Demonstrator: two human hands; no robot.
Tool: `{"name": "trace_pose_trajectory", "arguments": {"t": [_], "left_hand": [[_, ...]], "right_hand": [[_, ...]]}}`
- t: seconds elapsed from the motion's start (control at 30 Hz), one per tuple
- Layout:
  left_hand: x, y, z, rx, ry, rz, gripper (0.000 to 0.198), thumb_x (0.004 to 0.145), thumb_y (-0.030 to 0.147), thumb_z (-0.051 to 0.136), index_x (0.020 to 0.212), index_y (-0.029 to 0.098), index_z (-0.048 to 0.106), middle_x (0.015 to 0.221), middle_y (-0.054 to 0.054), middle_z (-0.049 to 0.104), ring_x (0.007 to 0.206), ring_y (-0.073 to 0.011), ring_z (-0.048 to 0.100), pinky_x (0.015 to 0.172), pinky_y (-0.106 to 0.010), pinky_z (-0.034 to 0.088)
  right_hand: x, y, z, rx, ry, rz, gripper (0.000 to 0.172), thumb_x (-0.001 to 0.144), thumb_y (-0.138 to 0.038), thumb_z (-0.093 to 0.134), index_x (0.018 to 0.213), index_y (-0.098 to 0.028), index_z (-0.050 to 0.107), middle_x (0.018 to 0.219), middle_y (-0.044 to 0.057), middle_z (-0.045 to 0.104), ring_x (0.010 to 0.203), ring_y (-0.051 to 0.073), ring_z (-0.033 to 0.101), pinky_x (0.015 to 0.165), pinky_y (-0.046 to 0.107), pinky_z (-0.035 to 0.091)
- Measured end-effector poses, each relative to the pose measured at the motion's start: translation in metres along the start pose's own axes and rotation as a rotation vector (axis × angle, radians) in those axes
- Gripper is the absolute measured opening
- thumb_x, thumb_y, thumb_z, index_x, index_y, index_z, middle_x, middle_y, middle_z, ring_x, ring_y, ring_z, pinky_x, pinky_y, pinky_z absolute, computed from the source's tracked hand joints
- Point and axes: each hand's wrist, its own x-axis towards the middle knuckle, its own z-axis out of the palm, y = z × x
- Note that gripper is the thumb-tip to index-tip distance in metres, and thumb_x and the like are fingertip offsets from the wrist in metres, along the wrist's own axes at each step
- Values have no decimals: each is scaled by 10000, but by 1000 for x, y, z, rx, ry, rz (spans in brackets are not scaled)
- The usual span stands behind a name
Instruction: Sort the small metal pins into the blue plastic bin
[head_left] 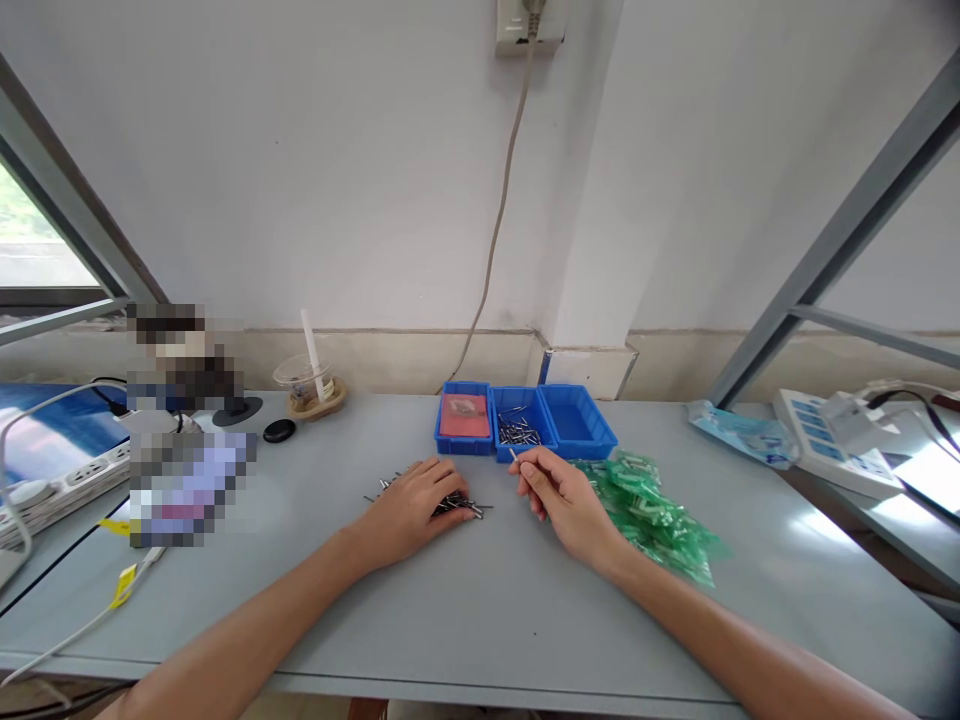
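Note:
My left hand (414, 508) lies on a loose pile of small metal pins (457, 503) on the grey table (465, 610), fingers curled over them. My right hand (559, 492) is closed in a pinch on one small metal pin (514, 454), held just in front of the blue trays. Three joined blue trays sit behind: the left tray (464, 417) holds a pink item, the middle tray (519, 428) holds several metal pins, the right tray (577, 420) looks empty. A heap of small green plastic bags (656, 510) lies right of my right hand.
A plastic cup with a straw (309, 380) and a small black disc (279, 431) stand at the back left. A power strip (67, 480) and cables lie at the left edge. A blue packet (739, 430) and a white device (832, 440) lie at the right. A cable hangs down the wall.

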Motion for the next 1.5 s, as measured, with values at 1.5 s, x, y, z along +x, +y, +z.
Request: {"name": "trace_pose_trajectory", "arguments": {"t": [1.5], "left_hand": [[-2,1,-4,63,-44,55,293,1101,402,547,1358,325,663,1244,-59,628,1087,-243,587,954,-391,465]], "right_hand": [[-1,-1,3,-207,47,-68,187,1085,-410,486,1095,-267,606,888,-11,598,736,173,527,675,305,441]]}}
